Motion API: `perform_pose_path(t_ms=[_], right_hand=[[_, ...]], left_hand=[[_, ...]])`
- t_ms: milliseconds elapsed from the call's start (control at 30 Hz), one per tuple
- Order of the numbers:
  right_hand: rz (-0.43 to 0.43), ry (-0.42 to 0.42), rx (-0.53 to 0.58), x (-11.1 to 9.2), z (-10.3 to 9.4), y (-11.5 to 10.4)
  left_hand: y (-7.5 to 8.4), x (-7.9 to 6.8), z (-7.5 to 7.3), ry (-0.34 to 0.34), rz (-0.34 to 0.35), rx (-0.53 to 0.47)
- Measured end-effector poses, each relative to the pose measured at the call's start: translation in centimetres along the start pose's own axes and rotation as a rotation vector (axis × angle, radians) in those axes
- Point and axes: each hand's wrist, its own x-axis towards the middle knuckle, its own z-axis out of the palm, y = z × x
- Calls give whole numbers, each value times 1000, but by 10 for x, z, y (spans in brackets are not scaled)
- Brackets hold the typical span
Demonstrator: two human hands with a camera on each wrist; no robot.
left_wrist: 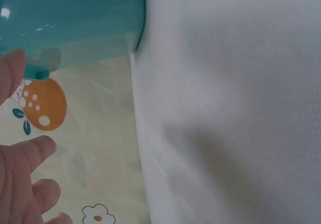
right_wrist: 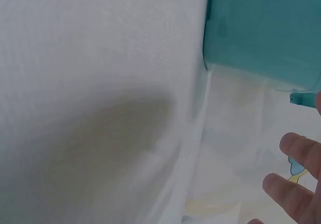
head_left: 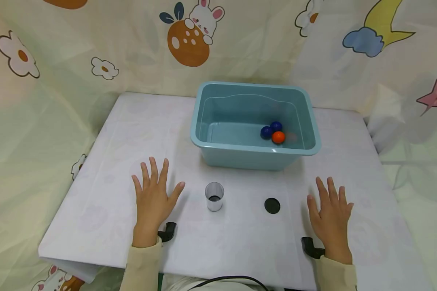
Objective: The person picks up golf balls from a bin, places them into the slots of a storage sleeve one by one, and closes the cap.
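My left hand (head_left: 153, 204), its fingers spread, is over the white-covered table to the left of a clear cylindrical cup (head_left: 214, 197). My right hand (head_left: 330, 220) is over the table's right side with fingers extended, and nothing is in it. Between the hands, right of the cup, lies a flat black disc (head_left: 272, 205). Behind them stands a light blue plastic bin (head_left: 240, 158). Inside it, toward the right, two dark blue balls (head_left: 266, 132) and one orange ball (head_left: 278, 137) lie together. Both wrist views show fingers beside the bin's outer wall (left_wrist: 75, 23).
The table (head_left: 105, 194) has a white cloth over it. A patterned curtain (head_left: 138, 52) hangs behind and at both sides. A black cable (head_left: 233, 277) runs along the near edge. Black curved pieces (head_left: 170, 231) sit at both wrists.
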Motion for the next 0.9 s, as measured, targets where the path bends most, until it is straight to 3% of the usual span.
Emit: perform_pose_path(t_ms=[200, 500, 667, 900], right_hand=[[-8, 4, 31, -2, 2, -1], [-53, 16, 163, -5, 5, -11], [-85, 4, 213, -7, 5, -20], [-206, -38, 283, -8, 7, -32]], left_hand=[[2, -1, 0, -6, 1, -15], [1, 0, 2, -2, 5, -21], [3, 2, -1, 56, 34, -73], [6, 11, -13, 198, 70, -258]])
